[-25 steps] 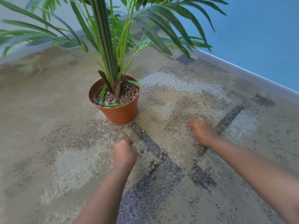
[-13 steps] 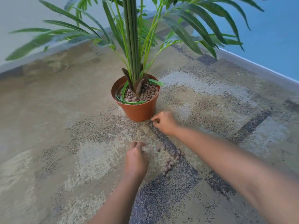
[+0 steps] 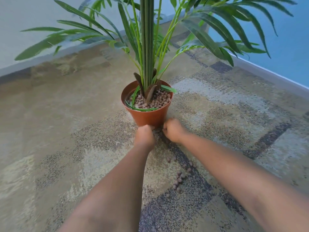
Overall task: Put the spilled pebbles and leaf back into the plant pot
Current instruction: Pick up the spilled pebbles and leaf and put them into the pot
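Observation:
A terracotta plant pot (image 3: 148,117) stands on the carpet and holds a tall green palm. Brown pebbles (image 3: 158,101) fill the pot, and a loose green leaf (image 3: 142,109) curls along its inner rim. Spilled pebbles (image 3: 179,179) lie scattered on a dark carpet patch between my forearms. A few more pebbles (image 3: 157,131) sit at the pot's foot. My left hand (image 3: 144,135) and my right hand (image 3: 173,130) are side by side there, touching the pot's base. Both have their fingers curled down onto those pebbles. The palms' insides are hidden.
Patterned beige and grey carpet (image 3: 66,148) covers the floor. A white wall (image 3: 25,22) with a skirting board runs at the back left and a blue wall (image 3: 284,47) at the right. Long palm fronds (image 3: 209,36) spread above the pot.
My left hand has moved forward from the scattered pebbles to the pot's base. My right hand has swung in from the right to the same spot. The view has moved closer to the pot.

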The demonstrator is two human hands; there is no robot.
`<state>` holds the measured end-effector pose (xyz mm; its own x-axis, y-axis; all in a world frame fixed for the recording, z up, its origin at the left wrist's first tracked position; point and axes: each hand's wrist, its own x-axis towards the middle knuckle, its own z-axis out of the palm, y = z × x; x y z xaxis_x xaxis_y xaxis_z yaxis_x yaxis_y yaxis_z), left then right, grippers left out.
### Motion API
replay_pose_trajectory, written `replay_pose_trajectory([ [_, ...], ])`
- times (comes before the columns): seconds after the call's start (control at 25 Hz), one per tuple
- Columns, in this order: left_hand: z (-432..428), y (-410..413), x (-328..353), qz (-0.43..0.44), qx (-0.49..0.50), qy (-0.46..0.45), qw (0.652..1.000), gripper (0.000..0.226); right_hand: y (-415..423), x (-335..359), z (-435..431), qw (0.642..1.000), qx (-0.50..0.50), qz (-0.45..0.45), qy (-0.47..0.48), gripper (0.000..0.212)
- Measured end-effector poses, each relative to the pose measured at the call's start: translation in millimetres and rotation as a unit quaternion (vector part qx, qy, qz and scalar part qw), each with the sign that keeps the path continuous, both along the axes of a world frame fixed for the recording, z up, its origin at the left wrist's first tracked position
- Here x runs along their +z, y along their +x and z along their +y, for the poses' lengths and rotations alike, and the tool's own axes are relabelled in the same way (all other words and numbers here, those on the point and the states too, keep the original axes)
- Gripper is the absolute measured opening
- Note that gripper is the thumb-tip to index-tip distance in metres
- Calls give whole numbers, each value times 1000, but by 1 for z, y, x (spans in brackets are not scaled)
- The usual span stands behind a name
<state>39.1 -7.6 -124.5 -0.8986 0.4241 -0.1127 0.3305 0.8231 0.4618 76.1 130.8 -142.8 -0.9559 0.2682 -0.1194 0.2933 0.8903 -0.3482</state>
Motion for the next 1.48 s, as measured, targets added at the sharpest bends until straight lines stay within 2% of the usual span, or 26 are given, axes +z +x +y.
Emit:
replay_pose_trajectory([
  [0.08, 0, 3, -9, 4, -67, -48, 997, 28, 13, 0, 3, 999, 37, 2, -2, 8],
  [0.2, 6, 3, -15, 17, -132, -112, 985, 25, 36, -5, 4, 997, 66, 30, 3, 21],
  [0.36, 18, 5, -12, 52, -141, -125, 981, 20, 53, -11, 3, 978, 183, 11, 100, 25],
  [0.44, 20, 10, -14, 73, -149, -152, 974, 18, 62, -11, 3, 974, 199, 17, 110, 26],
  [0.52, 20, 14, -15, 80, -157, -170, 969, 18, 72, -12, 0, 976, 188, 36, 105, 24],
  [0.64, 23, 13, -7, 65, -182, -167, 967, 14, 81, -4, -1, 983, 173, 18, 66, 14],
  [0.84, 9, 32, -3, -10, -175, -117, 978, 6, 121, 6, 21, 994, -2, 52, -94, 13],
  [0.96, -14, 69, -17, -48, -152, -61, 985, 10, 162, -6, 21, 996, -24, 9, -87, 15],
  [1.04, -23, 85, -22, -22, -156, -33, 987, 14, 175, -12, 15, 997, -20, 8, -73, 24],
  [1.08, -24, 90, -25, -8, -166, -31, 986, 25, 178, -12, 10, 997, -11, 7, -72, 34],
  [1.16, -23, 99, -29, -7, -189, -58, 980, 50, 181, -13, -1, 998, 26, 3, -54, 61],
  [1.28, -17, 106, -30, -16, -224, -120, 967, 59, 183, -18, -22, 995, 99, -5, 23, 86],
  [1.36, -16, 102, -28, -23, -248, -152, 957, 70, 185, -25, -30, 991, 125, 9, 56, 91],
  [1.4, -16, 98, -27, -19, -253, -150, 956, 69, 186, -29, -34, 989, 135, 17, 61, 87],
  [1.48, -16, 92, -24, 11, -266, -118, 957, 45, 186, -34, -44, 987, 154, 28, 41, 70],
])
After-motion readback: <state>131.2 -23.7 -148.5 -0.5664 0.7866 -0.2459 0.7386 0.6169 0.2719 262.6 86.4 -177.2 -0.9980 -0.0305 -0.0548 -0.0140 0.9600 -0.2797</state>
